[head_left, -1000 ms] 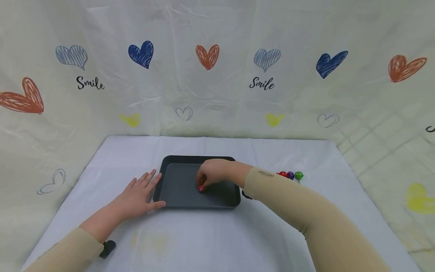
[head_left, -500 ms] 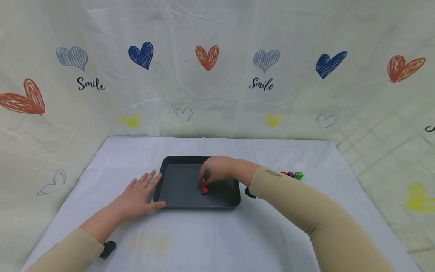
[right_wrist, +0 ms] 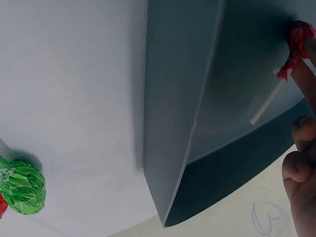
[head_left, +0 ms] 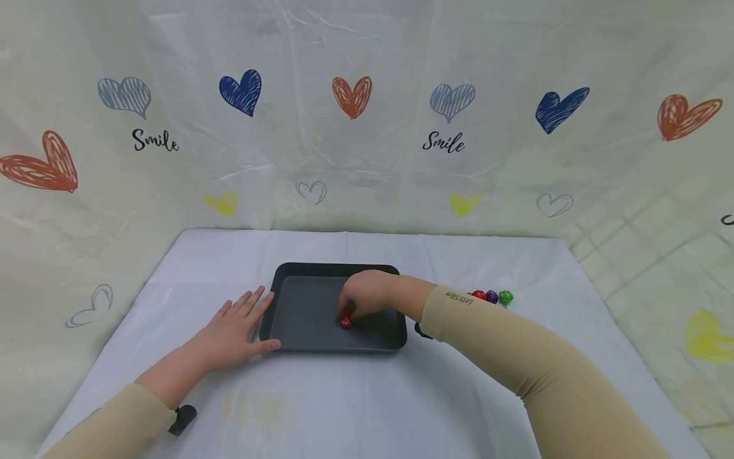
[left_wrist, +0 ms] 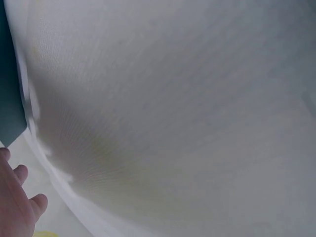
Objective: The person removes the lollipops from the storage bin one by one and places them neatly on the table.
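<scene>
A dark grey rectangular tray (head_left: 306,322) sits in the middle of the white cloth. My left hand (head_left: 232,335) lies flat with spread fingers at the tray's left edge, the thumb reaching its near corner. Inside the tray, my right hand (head_left: 369,293) pinches a red-wrapped lollipop (head_left: 346,323) by its head with the fingertips, close over the tray floor. In the right wrist view, the white stick of the lollipop (right_wrist: 298,44) points away from the fingers. Only part of the left hand (left_wrist: 15,202) shows in the left wrist view, beside the tray wall.
Right of the tray, several wrapped lollipops stand in a row, among them a green one (head_left: 506,298), a purple one (head_left: 491,296) and a red one (head_left: 478,294). My right forearm partly covers the row. A cloth backdrop (head_left: 390,172) with printed hearts hangs behind the table.
My right hand and the red lollipop have shifted slightly right within the tray, and the fingers have come lower around its head. The left hand stays in place.
</scene>
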Motion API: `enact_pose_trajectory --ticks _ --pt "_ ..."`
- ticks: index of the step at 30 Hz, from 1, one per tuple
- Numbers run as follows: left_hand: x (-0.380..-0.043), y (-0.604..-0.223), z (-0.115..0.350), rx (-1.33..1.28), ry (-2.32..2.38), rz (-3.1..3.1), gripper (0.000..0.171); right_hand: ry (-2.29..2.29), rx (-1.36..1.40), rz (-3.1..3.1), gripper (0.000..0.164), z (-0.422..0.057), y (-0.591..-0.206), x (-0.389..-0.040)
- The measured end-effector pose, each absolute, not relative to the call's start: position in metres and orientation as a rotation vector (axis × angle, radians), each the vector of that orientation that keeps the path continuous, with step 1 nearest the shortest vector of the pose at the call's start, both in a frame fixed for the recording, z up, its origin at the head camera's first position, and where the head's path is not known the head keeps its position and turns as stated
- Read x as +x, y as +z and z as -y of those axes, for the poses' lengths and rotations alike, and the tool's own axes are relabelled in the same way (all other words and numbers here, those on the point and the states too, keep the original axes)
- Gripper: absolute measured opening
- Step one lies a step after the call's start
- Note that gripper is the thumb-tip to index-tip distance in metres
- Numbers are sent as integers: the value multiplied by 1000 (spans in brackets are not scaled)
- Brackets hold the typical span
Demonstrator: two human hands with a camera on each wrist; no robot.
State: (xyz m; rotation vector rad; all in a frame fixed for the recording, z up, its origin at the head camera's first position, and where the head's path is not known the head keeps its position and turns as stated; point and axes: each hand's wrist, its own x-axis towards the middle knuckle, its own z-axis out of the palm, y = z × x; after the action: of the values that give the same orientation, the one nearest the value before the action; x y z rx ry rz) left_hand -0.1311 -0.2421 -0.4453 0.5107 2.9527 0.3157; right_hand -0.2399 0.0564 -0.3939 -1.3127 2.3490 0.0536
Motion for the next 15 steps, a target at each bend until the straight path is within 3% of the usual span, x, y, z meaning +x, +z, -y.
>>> enact_pose_trajectory --ticks 15 --pt "-132 -445 241 512 300 -2952 104 65 -1280 -2338 19 -55 -396 -236"
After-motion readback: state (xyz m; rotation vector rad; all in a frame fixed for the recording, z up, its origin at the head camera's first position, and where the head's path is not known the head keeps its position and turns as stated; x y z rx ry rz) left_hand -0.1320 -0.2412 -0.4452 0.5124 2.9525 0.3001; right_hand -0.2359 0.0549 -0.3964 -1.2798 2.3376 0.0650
